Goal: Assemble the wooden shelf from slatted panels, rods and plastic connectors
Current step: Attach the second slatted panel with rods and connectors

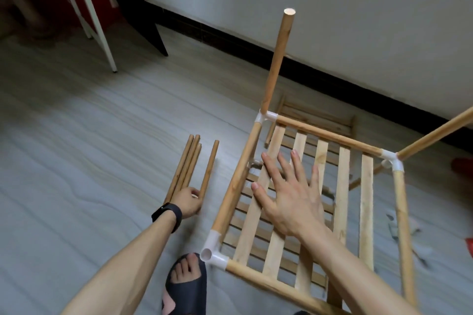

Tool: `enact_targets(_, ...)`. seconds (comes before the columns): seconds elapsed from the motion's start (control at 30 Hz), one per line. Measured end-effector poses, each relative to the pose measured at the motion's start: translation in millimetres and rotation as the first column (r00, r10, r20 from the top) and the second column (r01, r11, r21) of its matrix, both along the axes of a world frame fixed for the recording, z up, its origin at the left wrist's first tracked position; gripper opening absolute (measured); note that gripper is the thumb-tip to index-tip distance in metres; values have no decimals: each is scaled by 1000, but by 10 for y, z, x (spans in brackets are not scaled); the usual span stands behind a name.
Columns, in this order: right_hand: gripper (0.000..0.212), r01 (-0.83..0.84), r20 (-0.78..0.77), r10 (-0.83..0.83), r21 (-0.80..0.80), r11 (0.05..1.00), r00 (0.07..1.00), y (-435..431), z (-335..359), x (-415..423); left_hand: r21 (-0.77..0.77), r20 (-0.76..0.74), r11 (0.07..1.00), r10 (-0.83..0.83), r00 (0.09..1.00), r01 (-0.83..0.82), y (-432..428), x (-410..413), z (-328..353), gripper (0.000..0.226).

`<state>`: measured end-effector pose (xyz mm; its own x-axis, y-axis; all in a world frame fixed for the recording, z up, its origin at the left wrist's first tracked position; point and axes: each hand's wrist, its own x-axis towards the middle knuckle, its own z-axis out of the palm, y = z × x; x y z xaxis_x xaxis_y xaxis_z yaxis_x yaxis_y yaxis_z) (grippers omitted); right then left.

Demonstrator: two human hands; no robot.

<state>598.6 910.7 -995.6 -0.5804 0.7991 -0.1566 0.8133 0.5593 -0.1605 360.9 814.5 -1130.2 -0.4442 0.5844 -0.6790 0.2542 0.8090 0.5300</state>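
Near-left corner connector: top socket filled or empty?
Empty. The near-left connector shows an open round hole facing up, no rod in it; the far-left connector carries an upright rod. The left hand grips loose rods.

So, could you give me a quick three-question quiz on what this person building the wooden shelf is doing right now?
1. True or false: the right hand lies flat, fingers spread, on the pale wooden slatted panel.
2. How many round wooden rods stand up from the frame's white plastic corner connectors in view? A one, B two, C four.
3. Fill in: the left hand grips loose wooden rods lying on the grey ___.
Key: 1 true; 2 B; 3 floor.
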Motion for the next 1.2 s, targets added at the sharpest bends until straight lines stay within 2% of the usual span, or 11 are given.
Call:
enact_targets(0.13,68,-1,10,2,-30,1000,1000,-20,47,12,204,16,978,36,999,-38,-86,-124,707,26)
enact_targets(0.3,75,11,59,-6,-88,996,998,-12,149,31,350,-199,911,-154,968,217,-224,-100,1682,27)
enact_targets(0.4,102,77,-234,-169,-358,931,958,-9,503,-24,342,-360,845,-285,888,410,-258,79,2259,24)
enact_targets(0.47,115,55,-559,-477,-609,791,678,-73,852,-21,299,-469,800,-352,810,521,-232,248,2566,23)
enact_targets(0.53,104,-87,-669,-690,-732,676,275,-147,1225,53,237,-574,730,-427,698,641,-173,466,2774,21)
enact_targets(0.63,80,-273,-500,-829,-785,556,-251,-144,1660,371,139,-668,602,-529,523,786,-64,902,2929,26)
enact_targets(0.73,67,-272,-396,-753,-760,590,-525,-181,1987,831,128,-695,450,-595,404,884,26,1456,2905,33)
enact_targets(0.83,56,-61,-520,-631,-743,667,-576,-311,2077,1347,28,-724,280,-656,212,960,82,2008,2692,42)
enact_targets(0.9,50,74,-614,-554,-704,706,-562,-456,2048,1670,-24,-704,241,-693,154,970,92,2324,2472,49)
enact_targets(1.03,47,189,-724,-481,-630,753,-495,-850,1919,2092,-1,-591,345,-757,278,938,36,2798,1950,66)
enact_targets(1.2,46,188,-754,-444,-585,789,-484,-1148,1767,2243,1,-595,387,-740,312,922,-25,2921,1556,66)
